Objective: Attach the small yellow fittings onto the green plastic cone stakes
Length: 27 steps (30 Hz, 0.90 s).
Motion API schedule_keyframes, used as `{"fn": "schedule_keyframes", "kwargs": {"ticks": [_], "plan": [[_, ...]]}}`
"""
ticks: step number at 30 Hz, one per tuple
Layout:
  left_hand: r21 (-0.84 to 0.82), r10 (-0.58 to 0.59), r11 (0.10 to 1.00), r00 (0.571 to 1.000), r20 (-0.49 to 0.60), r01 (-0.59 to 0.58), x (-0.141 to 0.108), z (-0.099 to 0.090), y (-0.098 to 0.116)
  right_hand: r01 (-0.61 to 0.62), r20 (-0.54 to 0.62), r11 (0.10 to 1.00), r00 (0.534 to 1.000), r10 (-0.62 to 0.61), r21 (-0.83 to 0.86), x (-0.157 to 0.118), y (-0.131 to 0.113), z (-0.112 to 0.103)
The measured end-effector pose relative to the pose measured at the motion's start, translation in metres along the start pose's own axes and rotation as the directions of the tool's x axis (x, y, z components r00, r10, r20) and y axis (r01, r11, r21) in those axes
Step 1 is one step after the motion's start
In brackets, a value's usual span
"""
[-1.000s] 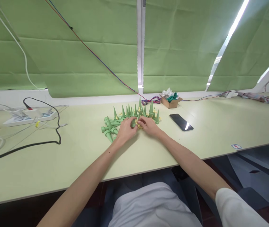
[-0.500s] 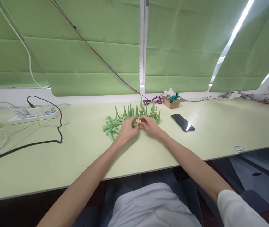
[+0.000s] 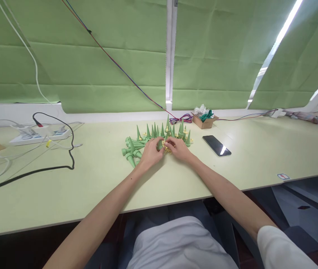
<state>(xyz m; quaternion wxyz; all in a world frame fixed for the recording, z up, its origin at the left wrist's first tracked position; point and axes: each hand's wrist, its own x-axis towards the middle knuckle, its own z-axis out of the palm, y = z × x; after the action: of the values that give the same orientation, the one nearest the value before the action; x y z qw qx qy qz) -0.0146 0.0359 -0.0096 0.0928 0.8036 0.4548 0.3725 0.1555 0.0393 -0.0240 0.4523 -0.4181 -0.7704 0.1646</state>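
Observation:
My left hand (image 3: 152,152) curls its fingers around a green plastic cone-shaped spike (image 3: 159,145), partly hidden by the thumb and fingers. Close beside it, my right hand (image 3: 178,148) pinches at a small yellow plastic piece, mostly covered by the fingertips. Between and under the hands lies a small heap of yellow pieces (image 3: 168,150). Beyond them, several green spikes (image 3: 181,130) stand point up, some with yellow pieces fitted on. To the left of my left hand, more green spikes (image 3: 131,158) lie in a loose pile.
A black phone (image 3: 217,145) lies to the right. Behind it sits a small cardboard box (image 3: 203,122) with clear plastic and green material, beside a coiled red-blue cable (image 3: 185,118). A white power strip (image 3: 40,137) and a black cable (image 3: 71,149) occupy the left side.
The hands stay close together over the yellow heap, with only slight finger movement. The yellow piece between the fingertips shows less than before. The view has shifted a little.

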Motion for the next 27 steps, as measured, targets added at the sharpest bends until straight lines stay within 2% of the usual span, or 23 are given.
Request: {"fn": "schedule_keyframes", "kwargs": {"ticks": [17, 27], "plan": [[0.002, -0.009, 1.0, 1.0, 0.014, 0.009, -0.0003, -0.0013, 0.0008, -0.012, 0.008, 0.999, 1.0, 0.012, 0.041, -0.0005, 0.0024, 0.0004], [-0.004, -0.006, 1.0, 1.0, 0.018, 0.007, -0.0003, -0.0004, -0.0001, -0.032, 0.016, 0.999, 0.999, 0.032, 0.005, -0.0004, -0.0003, -0.0018]]}}
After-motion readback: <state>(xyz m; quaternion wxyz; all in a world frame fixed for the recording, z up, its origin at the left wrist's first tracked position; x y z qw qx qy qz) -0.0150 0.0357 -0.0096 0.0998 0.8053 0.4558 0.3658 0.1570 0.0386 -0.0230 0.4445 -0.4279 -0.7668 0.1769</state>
